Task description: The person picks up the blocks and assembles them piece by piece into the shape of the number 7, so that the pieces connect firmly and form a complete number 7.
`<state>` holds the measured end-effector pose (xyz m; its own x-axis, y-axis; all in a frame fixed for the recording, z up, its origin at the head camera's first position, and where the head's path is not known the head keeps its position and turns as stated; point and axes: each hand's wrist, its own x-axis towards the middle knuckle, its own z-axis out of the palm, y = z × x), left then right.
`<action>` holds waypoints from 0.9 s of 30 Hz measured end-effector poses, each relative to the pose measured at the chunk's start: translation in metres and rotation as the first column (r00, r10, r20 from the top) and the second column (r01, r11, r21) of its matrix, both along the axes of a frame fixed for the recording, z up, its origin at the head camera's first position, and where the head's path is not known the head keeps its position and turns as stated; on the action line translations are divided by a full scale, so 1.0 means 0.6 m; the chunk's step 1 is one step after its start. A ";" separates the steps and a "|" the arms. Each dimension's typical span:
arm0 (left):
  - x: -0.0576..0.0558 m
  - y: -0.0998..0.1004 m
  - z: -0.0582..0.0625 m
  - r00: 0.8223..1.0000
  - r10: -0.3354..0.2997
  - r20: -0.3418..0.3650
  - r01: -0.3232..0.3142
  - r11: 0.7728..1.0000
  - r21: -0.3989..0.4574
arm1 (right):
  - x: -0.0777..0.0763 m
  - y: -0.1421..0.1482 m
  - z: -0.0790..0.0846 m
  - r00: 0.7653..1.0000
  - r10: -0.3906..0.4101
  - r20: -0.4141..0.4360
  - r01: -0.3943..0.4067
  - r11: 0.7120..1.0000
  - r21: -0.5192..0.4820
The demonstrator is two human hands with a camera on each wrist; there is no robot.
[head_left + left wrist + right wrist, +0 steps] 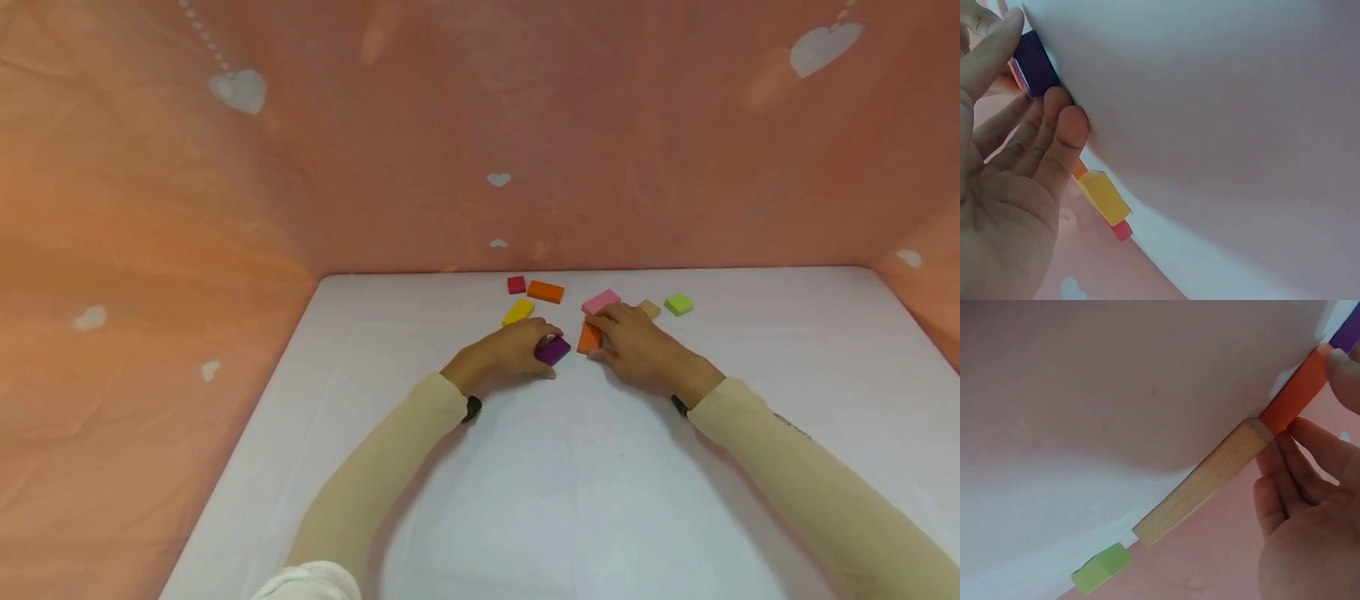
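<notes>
My left hand (517,348) holds a purple block (553,351) between thumb and fingers. In the left wrist view the thumb lies at one end of the purple block (1035,62) and the fingertips at the other. Just to the right, my right hand (637,346) grips an orange block (589,337) by its ends, as the right wrist view shows of that orange block (1297,394). A small gap separates these two blocks. Beyond the right hand lie a pink block (601,302) and a wooden block (649,309), which the hand partly hides.
Behind the left hand sit a yellow block (519,312), a second orange block (546,292) and a small red block (516,285). A light green block (679,304) lies at the right. The white table (525,500) ends at an orange-pink cloth (420,167) with hearts.
</notes>
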<state>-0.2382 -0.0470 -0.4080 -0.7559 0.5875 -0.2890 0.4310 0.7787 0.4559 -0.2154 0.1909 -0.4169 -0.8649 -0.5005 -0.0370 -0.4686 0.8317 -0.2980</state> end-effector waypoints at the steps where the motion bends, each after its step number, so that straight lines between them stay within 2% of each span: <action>1: 0.000 0.000 0.000 1.000 0.002 -0.003 -0.002 1.000 -0.001 | -0.001 0.000 0.001 1.000 0.002 0.007 -0.002 1.000 -0.002; 8: 0.000 -0.004 -0.001 0.999 -0.011 -0.036 0.012 1.000 0.016 | -0.004 0.000 0.001 1.000 -0.007 0.001 0.007 1.000 -0.007; 13: 0.007 -0.015 0.000 0.999 0.009 -0.042 -0.008 1.000 0.019 | -0.004 -0.004 0.000 1.000 0.002 -0.014 -0.002 1.000 -0.017; 18: 0.025 -0.030 0.004 0.997 0.035 -0.069 -0.033 0.999 0.028 | -0.001 -0.007 0.001 1.000 -0.007 -0.002 0.007 0.999 -0.032; 27: 0.064 -0.045 0.012 0.994 -0.013 -0.110 0.007 0.999 -0.050 | 0.003 -0.014 0.002 0.999 -0.041 0.017 0.042 0.998 -0.045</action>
<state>-0.1999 -0.0742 -0.4010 -0.7790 0.5820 -0.2334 0.4842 0.7948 0.3659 -0.2135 0.1823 -0.4156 -0.8844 -0.4659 -0.0290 -0.4290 0.8357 -0.3429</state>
